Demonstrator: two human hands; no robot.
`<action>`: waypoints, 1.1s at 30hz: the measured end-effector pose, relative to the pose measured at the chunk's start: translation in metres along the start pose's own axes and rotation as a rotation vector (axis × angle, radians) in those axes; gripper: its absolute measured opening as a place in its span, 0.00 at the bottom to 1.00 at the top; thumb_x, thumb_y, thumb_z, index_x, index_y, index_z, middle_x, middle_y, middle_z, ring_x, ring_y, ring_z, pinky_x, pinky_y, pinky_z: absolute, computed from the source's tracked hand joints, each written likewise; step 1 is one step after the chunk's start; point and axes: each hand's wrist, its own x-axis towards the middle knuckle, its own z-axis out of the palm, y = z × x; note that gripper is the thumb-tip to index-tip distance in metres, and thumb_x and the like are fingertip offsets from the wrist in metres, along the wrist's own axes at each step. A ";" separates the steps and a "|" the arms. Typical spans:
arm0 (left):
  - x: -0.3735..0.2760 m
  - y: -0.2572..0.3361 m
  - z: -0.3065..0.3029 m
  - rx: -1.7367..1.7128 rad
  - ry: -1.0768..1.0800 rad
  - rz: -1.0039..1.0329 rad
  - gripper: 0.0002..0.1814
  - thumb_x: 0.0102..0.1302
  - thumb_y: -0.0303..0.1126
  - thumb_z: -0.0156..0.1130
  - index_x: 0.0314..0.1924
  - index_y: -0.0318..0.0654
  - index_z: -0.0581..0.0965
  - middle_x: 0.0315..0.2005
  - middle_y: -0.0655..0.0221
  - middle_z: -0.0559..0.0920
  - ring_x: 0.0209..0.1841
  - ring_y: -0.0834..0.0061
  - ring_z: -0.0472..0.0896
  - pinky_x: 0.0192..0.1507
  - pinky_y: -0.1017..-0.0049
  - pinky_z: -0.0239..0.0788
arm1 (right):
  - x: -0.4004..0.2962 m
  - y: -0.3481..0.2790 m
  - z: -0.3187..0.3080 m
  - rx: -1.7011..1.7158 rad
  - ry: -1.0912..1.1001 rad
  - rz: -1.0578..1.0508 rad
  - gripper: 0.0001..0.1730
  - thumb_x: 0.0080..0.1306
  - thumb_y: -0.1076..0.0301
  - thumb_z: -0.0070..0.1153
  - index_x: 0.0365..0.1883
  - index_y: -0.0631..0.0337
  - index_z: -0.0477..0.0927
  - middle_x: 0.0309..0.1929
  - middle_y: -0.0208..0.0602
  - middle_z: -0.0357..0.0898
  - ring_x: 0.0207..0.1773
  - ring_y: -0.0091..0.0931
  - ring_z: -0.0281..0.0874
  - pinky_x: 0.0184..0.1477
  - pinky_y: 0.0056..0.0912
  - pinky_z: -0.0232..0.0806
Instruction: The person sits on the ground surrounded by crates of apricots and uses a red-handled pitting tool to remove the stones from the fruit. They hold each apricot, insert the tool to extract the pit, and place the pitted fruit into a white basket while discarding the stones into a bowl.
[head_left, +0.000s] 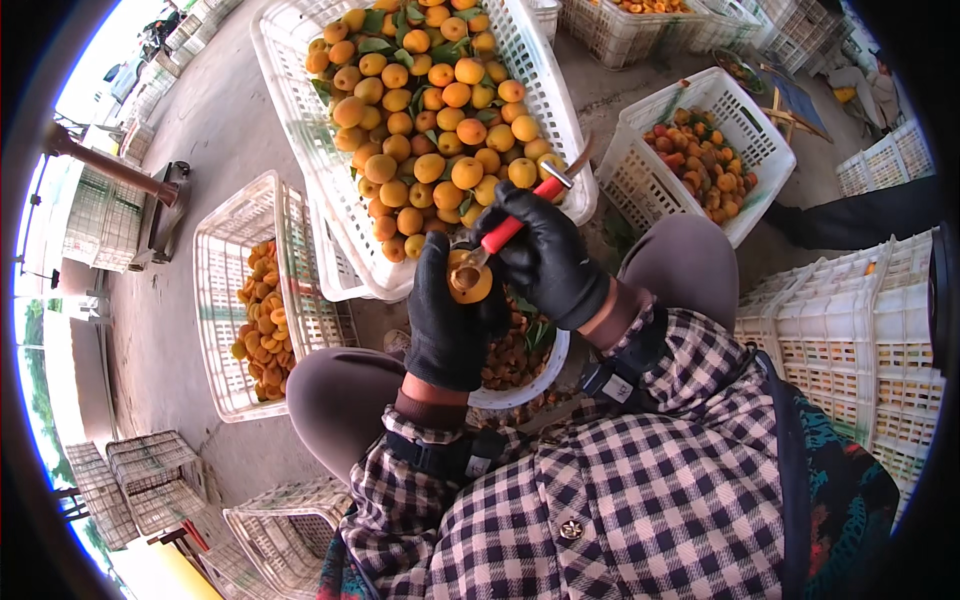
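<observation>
My left hand (450, 322), in a black glove, holds an apricot (470, 277) whose cut face and brown pit show. In my right hand (546, 251), also gloved, is a pitting tool with a red handle (504, 234); its metal tip touches the flesh beside the pit. A curved blade (581, 159) sticks out from the tool's other end. Just beyond my hands, a white plastic crate (576, 196) is heaped with whole apricots (429, 168) and green leaves. Below my hands, partly hidden by them, a round white tub (559, 360) holds brown pits and leaves.
A crate of pitted apricot halves (214, 300) stands at the left. Another crate (776, 161), at the right, holds darker, reddish apricots. Stacked crates (840, 337) rise close by my right side. A dark-clad leg (862, 217) reaches in from the right edge.
</observation>
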 end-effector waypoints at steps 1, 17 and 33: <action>0.001 0.003 0.003 -0.087 0.008 -0.103 0.40 0.60 0.23 0.69 0.70 0.24 0.61 0.45 0.56 0.80 0.43 0.64 0.82 0.47 0.68 0.76 | -0.001 -0.001 0.001 0.072 0.036 0.044 0.15 0.75 0.56 0.52 0.38 0.58 0.82 0.24 0.26 0.79 0.15 0.14 0.63 0.19 0.16 0.55; -0.010 0.027 -0.008 0.620 0.223 0.089 0.23 0.77 0.38 0.56 0.64 0.33 0.68 0.35 0.63 0.83 0.26 0.80 0.79 0.21 0.78 0.73 | -0.006 -0.026 0.002 -0.752 -0.079 0.144 0.18 0.74 0.56 0.55 0.37 0.63 0.83 0.22 0.28 0.79 0.12 0.14 0.66 0.16 0.16 0.57; 0.008 0.111 -0.098 -0.665 0.251 -0.013 0.42 0.73 0.65 0.48 0.58 0.25 0.73 0.37 0.59 0.82 0.36 0.66 0.80 0.43 0.66 0.78 | -0.004 -0.004 0.005 -1.179 -0.148 0.207 0.23 0.67 0.45 0.63 0.34 0.59 0.83 0.20 0.33 0.79 0.24 0.24 0.78 0.33 0.30 0.70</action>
